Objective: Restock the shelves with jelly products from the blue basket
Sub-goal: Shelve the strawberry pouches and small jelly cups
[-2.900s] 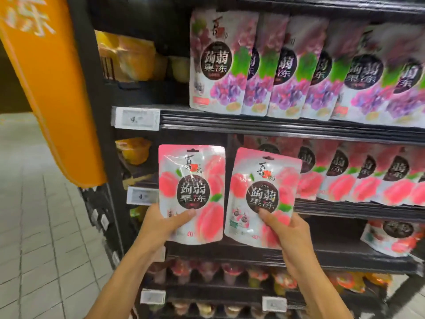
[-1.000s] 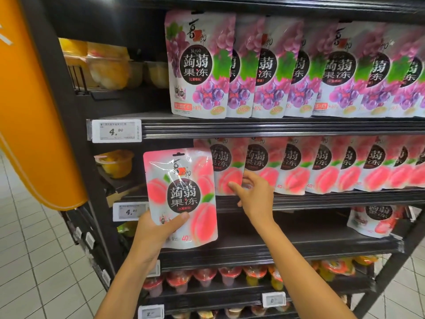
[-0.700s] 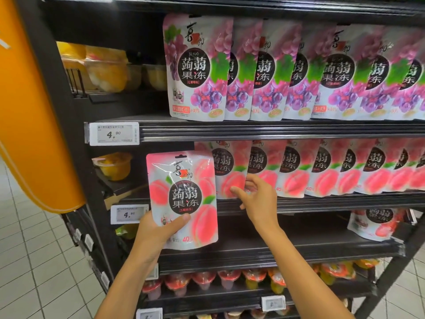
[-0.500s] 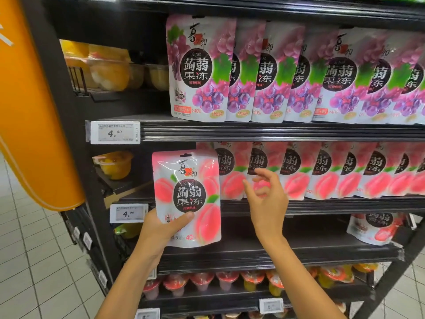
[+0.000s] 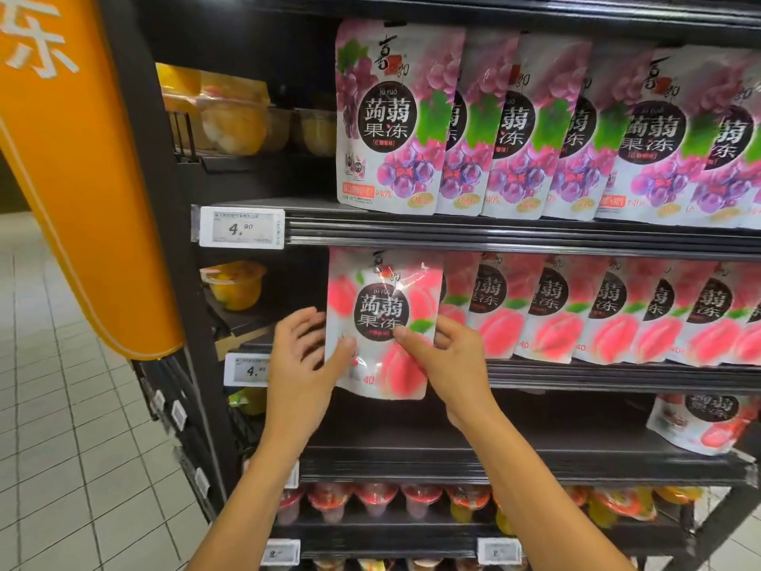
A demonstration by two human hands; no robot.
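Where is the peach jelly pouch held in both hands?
Head view, centre: the peach jelly pouch is at the left end of the peach pouch row, below the grape jelly pouches, gripped by left hand and right hand.

My left hand [image 5: 302,360] has carried the peach pouch [image 5: 383,323] right, to centre frame; my right hand [image 5: 449,356] now grips it too.

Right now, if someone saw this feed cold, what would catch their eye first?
First comes the glossy pink peach jelly pouch at centre, pinched between the left hand and right hand at the left end of the peach row on the black middle shelf. Next come the row of purple grape jelly pouches on the shelf above, and the big curved orange sign panel at far left.
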